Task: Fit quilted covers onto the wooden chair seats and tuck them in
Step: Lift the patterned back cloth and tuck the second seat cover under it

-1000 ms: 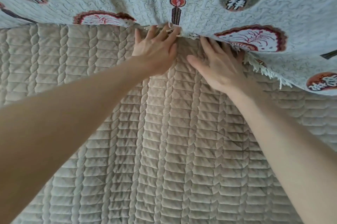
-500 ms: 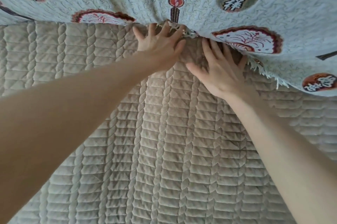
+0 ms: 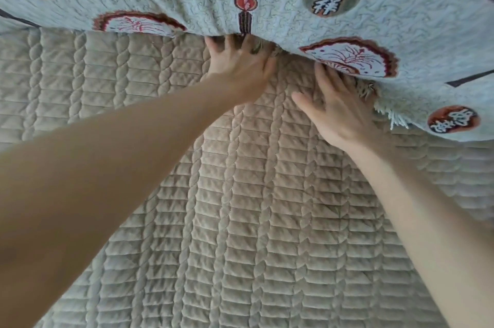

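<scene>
two fabrics fill the view. largest item: beige quilted cover (image 3: 267, 221), laid flat over the seat; no wood shows. its far edge runs into the crease under the patterned back cloth (image 3: 401, 20), pale blue with red and white motifs, which overhangs that crease. a tufted fringe (image 3: 385, 111) on the cloth's lower edge lies on the quilt to the right.

left hand (image 3: 240, 68): palm down at the crease, fingers straight and spread, tips hidden beneath the patterned cloth. right hand (image 3: 342, 111): just beside it, palm down, fingers straight and slightly fanned, tips likewise under the cloth edge, thumb splayed on the quilt. neither hand pinches anything visible.

assessment: the step in hand appears to be tucking the quilt's rear edge into the gap at the back of the seat. the near surface reads smooth, so this seat looks well advanced. recommended practice: push with flat fingertips straight into the gap, work outward from centre toward each side, keep the quilting lines square, and hold the fringe clear so it is not dragged in.
</scene>
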Demonstrator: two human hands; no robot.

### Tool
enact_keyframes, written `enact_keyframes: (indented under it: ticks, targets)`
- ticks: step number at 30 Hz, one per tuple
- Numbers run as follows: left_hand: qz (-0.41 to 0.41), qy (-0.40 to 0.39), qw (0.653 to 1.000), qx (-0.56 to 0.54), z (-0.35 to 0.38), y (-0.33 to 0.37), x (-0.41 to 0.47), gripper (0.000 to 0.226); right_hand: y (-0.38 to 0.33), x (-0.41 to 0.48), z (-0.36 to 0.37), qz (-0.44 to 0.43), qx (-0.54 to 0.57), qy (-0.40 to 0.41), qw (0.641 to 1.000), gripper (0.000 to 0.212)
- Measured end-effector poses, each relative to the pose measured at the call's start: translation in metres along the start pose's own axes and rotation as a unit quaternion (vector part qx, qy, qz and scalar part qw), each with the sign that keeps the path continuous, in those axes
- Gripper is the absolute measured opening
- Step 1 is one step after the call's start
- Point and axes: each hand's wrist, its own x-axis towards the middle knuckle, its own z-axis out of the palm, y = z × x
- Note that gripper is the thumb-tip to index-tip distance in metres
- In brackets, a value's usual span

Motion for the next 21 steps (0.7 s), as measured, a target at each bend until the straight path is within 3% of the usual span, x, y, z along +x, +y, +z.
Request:
enact_keyframes:
  ticks: [2,7,10,13,17,21]
  targets:
    - [-0.004,-0.025,1.000,0.011,0.002,-0.001,0.001,0.053,0.009,0.003,-0.005,0.017,0.007,-0.010,1.000,0.080]
    - [0.021,0.063,0.997,-0.040,0.005,0.022,-0.034,0.052,0.017,0.027,-0.015,0.011,0.005,-0.029,1.000,0.080]
    - [0.025,0.024,0.999,-0.037,0.007,0.033,-0.037,0.056,0.018,0.014,-0.014,-0.005,0.038,-0.017,0.999,0.080]
    - [-0.020,-0.019,0.999,-0.040,0.003,0.035,-0.016,0.057,0.027,-0.002,-0.010,-0.014,0.009,-0.016,1.000,0.079]
    - [-0.018,-0.044,0.999,-0.011,-0.004,0.037,-0.003,0.056,0.038,-0.001,-0.011,0.003,-0.013,-0.031,0.999,0.082]
    - [0.018,0.038,0.999,-0.030,-0.004,0.029,-0.016,0.046,0.044,0.025,-0.026,0.043,0.005,-0.036,0.998,0.083]
